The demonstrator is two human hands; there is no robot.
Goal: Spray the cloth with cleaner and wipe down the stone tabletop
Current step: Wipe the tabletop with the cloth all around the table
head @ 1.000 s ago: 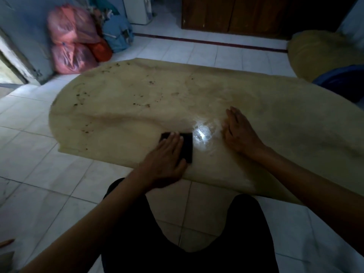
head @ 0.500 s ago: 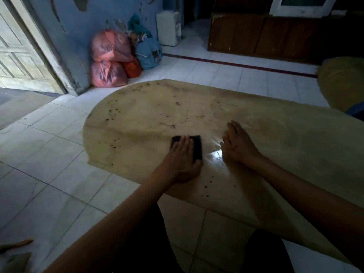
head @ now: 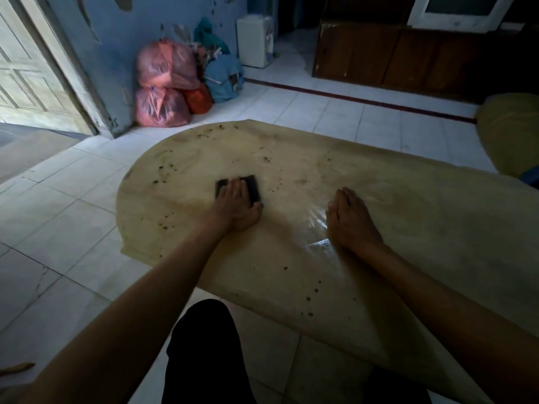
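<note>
A beige stone tabletop (head: pixel 423 217) with a rounded left end lies low over the tiled floor, dotted with dark specks. A small dark folded cloth (head: pixel 253 185) sits flat on its left part. My left hand (head: pixel 237 207) presses on the cloth with straight fingers, covering its near half. My right hand (head: pixel 348 221) rests flat on the stone to the right, apart from the cloth, beside a wet shiny patch (head: pixel 316 228). No spray bottle is in view.
Pink plastic bags (head: pixel 164 83) and a blue bag (head: pixel 223 77) are piled against the blue wall at the back left, next to a door (head: pixel 26 80). A wooden cabinet (head: pixel 408 56) stands at the back. A yellowish cushion (head: pixel 513 132) lies at right.
My left hand has slid the cloth away from me and leftward, out of the wet patch toward the speckled left end. My right hand stays planted. The view has tilted up.
</note>
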